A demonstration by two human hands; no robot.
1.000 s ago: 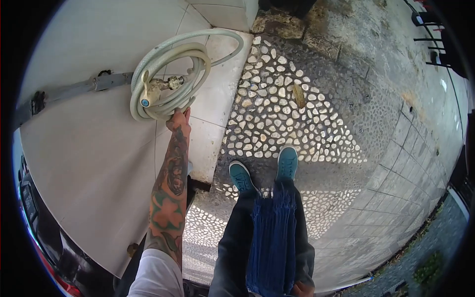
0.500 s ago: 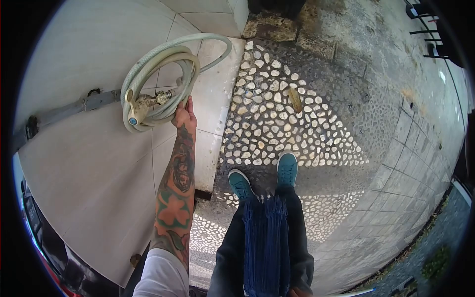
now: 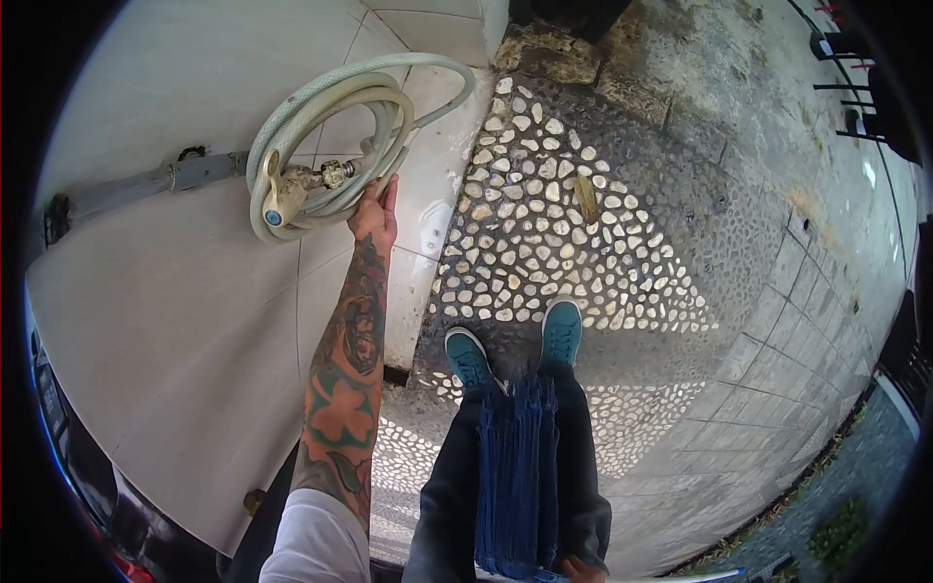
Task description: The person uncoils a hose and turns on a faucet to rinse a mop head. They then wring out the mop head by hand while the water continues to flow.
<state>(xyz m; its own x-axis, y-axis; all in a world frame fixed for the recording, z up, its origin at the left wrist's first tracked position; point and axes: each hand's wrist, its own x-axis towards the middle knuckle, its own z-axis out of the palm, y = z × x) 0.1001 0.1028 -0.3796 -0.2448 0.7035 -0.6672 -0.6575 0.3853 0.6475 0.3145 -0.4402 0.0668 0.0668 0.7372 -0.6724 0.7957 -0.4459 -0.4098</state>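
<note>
A pale ribbed hose [image 3: 330, 73] hangs in loose coils around a wall tap [image 3: 292, 189] with a lever handle and a blue-marked end. My left hand [image 3: 373, 216], its tattooed forearm stretched forward, is at the lower right of the coils with its fingers on the hose. Part of that grip is hidden by the hose. At the bottom edge my right hand [image 3: 581, 569] shows only in part, beside a dark blue fringed, mop-like cloth [image 3: 520, 476] that hangs in front of my legs. Its fingers are mostly out of frame.
A grey pipe [image 3: 126, 199] runs along the tiled wall [image 3: 185, 321] at the left. My teal shoes [image 3: 562, 335] stand by white pebble paving [image 3: 530, 223], where a brown leaf [image 3: 586, 199] lies. Dark chair-like frames [image 3: 865, 107] are at the upper right.
The view has shifted slightly, with the tap and coils now a little higher and farther right. My left hand stays at the hose, its fingers slightly more apart.
</note>
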